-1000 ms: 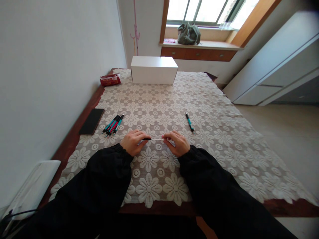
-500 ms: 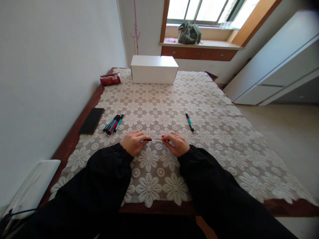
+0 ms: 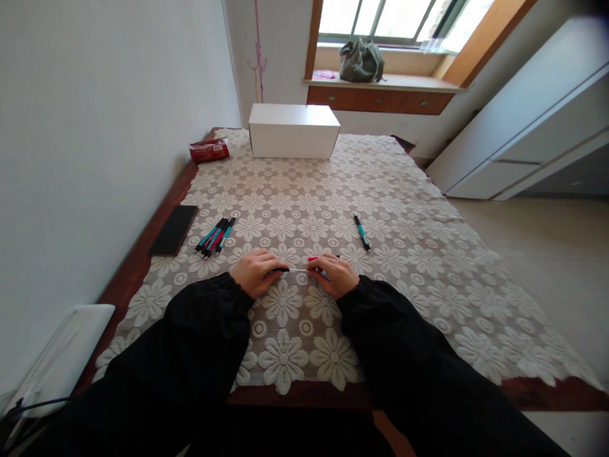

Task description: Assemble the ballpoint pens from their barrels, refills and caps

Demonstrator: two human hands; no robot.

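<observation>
Low over the bench point(image 3: 404, 209), the left hand point(image 3: 254, 271) and right hand point(image 3: 335, 275) each pinch one end of a thin pen refill point(image 3: 295, 270) stretched between them; a red pen barrel point(image 3: 318, 258) sits at the right fingers.

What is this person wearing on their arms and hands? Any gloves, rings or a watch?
Both arms are covered by loose, plain black long sleeves that bunch at the wrists. The left sleeve and right sleeve show no pattern or logo. The left hand and right hand are bare: no gloves, and no ring or watch shows from this view.
</observation>
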